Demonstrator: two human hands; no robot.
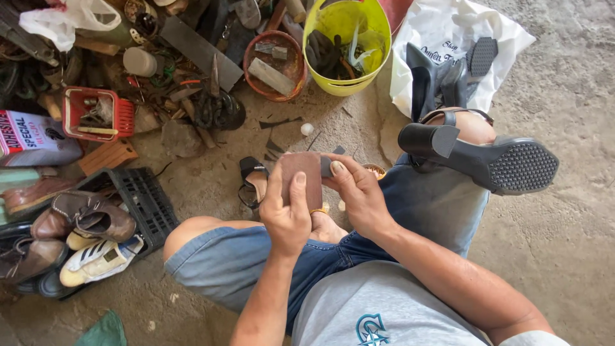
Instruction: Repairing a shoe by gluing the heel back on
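While sitting on the concrete floor (564, 243), the left hand (286, 214) is clasping a flat brown rectangular leather piece (301, 178), the right hand (359, 192) is pinching its edge, and the black block-heeled shoe (480, 157) is resting untouched on the knee.

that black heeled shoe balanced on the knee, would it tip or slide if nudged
Probably yes. The black heeled shoe lies sole-up across the bent knee, a rounded perch, with neither the left hand nor the right hand steadying it. Its chunky block heel likely makes it heel-heavy. The moulded sole looks stiff.
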